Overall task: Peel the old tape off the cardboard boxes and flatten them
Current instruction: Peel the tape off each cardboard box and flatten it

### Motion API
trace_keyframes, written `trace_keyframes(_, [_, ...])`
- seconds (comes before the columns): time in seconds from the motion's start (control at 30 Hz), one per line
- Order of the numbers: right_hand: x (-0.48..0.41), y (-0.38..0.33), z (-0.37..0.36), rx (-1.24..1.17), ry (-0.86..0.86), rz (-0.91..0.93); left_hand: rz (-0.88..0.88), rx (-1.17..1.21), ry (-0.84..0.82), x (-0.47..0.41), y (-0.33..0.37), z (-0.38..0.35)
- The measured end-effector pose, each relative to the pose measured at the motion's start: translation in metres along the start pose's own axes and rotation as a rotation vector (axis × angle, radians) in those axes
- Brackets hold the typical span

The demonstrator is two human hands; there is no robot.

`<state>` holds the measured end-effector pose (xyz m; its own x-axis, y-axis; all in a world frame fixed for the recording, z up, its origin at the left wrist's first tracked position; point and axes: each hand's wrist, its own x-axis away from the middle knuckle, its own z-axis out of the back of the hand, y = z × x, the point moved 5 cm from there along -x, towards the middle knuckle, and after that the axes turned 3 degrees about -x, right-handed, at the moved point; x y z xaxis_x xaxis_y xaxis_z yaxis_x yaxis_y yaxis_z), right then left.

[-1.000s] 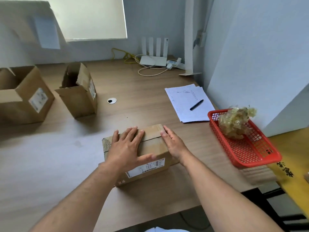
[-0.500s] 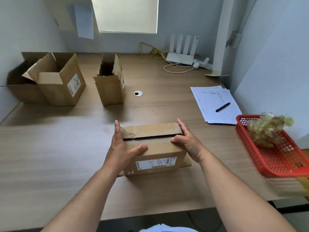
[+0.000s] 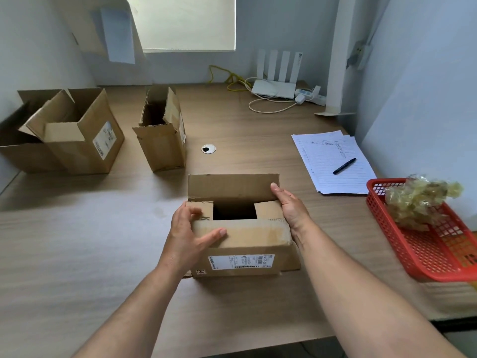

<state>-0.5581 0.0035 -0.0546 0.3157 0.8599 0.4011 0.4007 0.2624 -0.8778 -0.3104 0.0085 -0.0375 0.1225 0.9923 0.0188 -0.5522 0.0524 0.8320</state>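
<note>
A small cardboard box (image 3: 247, 250) with a white label stands on the desk in front of me. Its far top flap (image 3: 232, 187) is raised and the dark inside shows. My left hand (image 3: 189, 237) grips the box's left side, thumb across the near flap. My right hand (image 3: 289, 205) holds the right end of the far flap, thumb on its edge. A wad of peeled tape (image 3: 418, 200) lies in the red basket (image 3: 438, 259) at the right.
Two open cardboard boxes stand at the left, a large one (image 3: 74, 140) and a narrow one (image 3: 162, 135). Lined papers (image 3: 333, 161) with a black pen (image 3: 344, 166) lie at the right. A white router (image 3: 275, 89) with cables sits at the back. A cable hole (image 3: 208, 148) is in the desk.
The box's top, flat under my hands a second ago, has opened: the far flap has swung up and the inside shows. My hands moved to the box's sides.
</note>
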Motion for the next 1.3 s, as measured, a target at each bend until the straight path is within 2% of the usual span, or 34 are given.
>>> trace_keyframes(0.07, [-0.003, -0.001, -0.002, -0.046, -0.001, -0.011, 0.012, 0.041, -0.004, -0.004, -0.001, 0.002])
trace_keyframes(0.23, [-0.004, -0.003, -0.004, -0.100, 0.029, -0.004, 0.344, 0.613, 0.026, -0.009, -0.009, 0.012])
trace_keyframes(0.33, [-0.006, -0.003, -0.003, -0.101, 0.046, 0.002, 0.382, 0.761, -0.063, -0.011, -0.007, 0.012])
trace_keyframes(0.43, [-0.007, -0.004, 0.000, -0.041, 0.061, 0.006, 0.277, 0.728, -0.281, -0.005, -0.005, 0.017])
trace_keyframes(0.53, [-0.005, -0.005, -0.001, 0.005, 0.038, 0.007, 0.245, 0.683, -0.551, 0.010, -0.008, 0.022])
trace_keyframes(0.6, [-0.002, -0.003, -0.002, -0.019, 0.034, -0.003, 0.240, 0.441, -0.682, 0.021, -0.010, 0.015])
trace_keyframes(0.63, [0.000, -0.004, -0.003, -0.014, 0.040, 0.003, 0.234, 0.266, -0.696, 0.025, -0.012, 0.011])
trace_keyframes(0.7, [0.003, -0.006, -0.003, 0.016, 0.055, 0.039, 0.171, 0.008, -0.601, 0.023, -0.015, 0.006])
trace_keyframes(0.8, [0.008, -0.013, -0.004, 0.195, 0.082, 0.127, 0.142, -0.043, -0.507, 0.022, -0.012, 0.006])
trace_keyframes(0.9, [0.019, -0.022, -0.005, 0.566, 0.111, 0.193, 0.140, -0.026, -0.484, 0.023, -0.009, 0.006])
trace_keyframes(1.0, [0.039, -0.015, -0.008, 1.058, 0.088, 0.163, 0.127, -0.041, -0.457, 0.022, -0.006, 0.005])
trace_keyframes(1.07, [0.054, -0.009, -0.010, 1.220, 0.091, 0.203, 0.142, -0.045, -0.457, 0.021, -0.005, 0.005])
trace_keyframes(1.2, [0.072, -0.018, -0.001, 1.169, 0.233, 0.348, 0.161, -0.096, -0.416, 0.022, 0.001, -0.001])
trace_keyframes(1.3, [0.078, -0.031, 0.003, 0.987, 0.267, 0.438, 0.106, -0.158, -0.195, 0.020, 0.011, -0.003])
